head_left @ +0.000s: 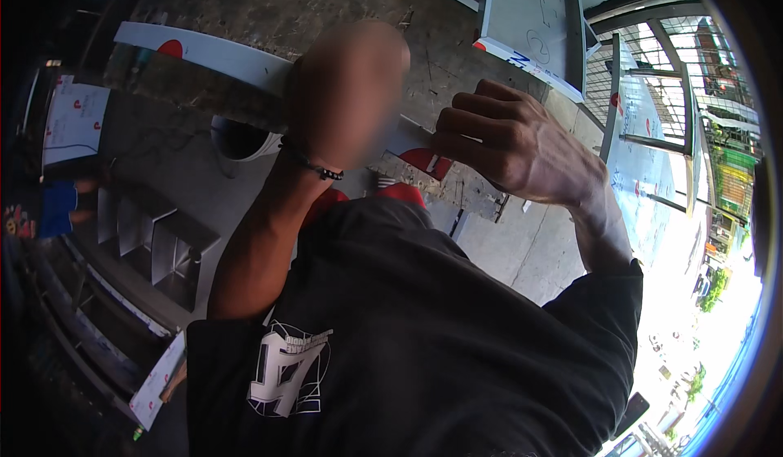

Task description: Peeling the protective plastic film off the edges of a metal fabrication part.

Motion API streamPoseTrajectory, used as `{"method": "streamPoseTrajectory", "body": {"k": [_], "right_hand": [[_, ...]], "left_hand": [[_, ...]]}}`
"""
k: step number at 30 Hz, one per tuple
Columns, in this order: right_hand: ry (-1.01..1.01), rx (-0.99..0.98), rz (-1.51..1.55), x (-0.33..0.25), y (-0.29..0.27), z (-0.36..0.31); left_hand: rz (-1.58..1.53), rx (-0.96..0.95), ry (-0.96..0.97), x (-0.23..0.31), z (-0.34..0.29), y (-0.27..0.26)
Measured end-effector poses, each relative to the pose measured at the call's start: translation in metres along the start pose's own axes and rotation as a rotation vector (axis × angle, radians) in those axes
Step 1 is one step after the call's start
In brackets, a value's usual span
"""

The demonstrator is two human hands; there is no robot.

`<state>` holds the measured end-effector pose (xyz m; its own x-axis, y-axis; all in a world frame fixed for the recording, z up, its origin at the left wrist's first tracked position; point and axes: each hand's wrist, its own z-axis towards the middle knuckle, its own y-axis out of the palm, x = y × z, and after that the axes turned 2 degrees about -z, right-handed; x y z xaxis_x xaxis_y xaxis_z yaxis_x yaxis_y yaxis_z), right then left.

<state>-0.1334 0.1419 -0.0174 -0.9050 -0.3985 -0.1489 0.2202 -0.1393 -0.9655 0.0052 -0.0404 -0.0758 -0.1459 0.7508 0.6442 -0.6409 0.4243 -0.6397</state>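
A long pale strip (pixel 220 56), seemingly film-covered sheet metal with a red mark, runs along the near edge of a worn bench and passes behind my left hand (pixel 347 90). That hand is blurred, so its fingers and any grip cannot be made out. A dark beaded bracelet circles its wrist. My right hand (pixel 502 139) is closed, knuckles up and fingers curled down. Its fingertips are close to a grey piece with a red patch (pixel 424 162). Whether this piece and the strip are one is hidden, as is anything inside the right hand's fingers.
Scuffed bench top (pixel 245 4) extends beyond my hands. A film-covered metal panel (pixel 530 25) with handwriting lies at the far right. Below the bench sits a round container (pixel 245 139). Bent metal pieces (pixel 175 253) stand at the left, near a person in blue (pixel 59 210). Wire mesh (pixel 652 57) borders the right.
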Motion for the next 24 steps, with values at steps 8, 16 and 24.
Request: {"method": "streamPoseTrajectory", "body": {"k": [8, 16, 24], "right_hand": [[0.024, -0.136, -0.046, -0.003, 0.005, -0.005], [0.094, 0.063, 0.04, -0.009, 0.0, -0.024], [-0.012, 0.101, 0.041, -0.012, 0.007, -0.011]], "left_hand": [[0.052, -0.009, -0.045, 0.001, -0.002, -0.003], [0.024, 0.025, -0.031, 0.001, -0.006, -0.001], [0.038, 0.032, -0.016, 0.0, -0.006, 0.0]]}}
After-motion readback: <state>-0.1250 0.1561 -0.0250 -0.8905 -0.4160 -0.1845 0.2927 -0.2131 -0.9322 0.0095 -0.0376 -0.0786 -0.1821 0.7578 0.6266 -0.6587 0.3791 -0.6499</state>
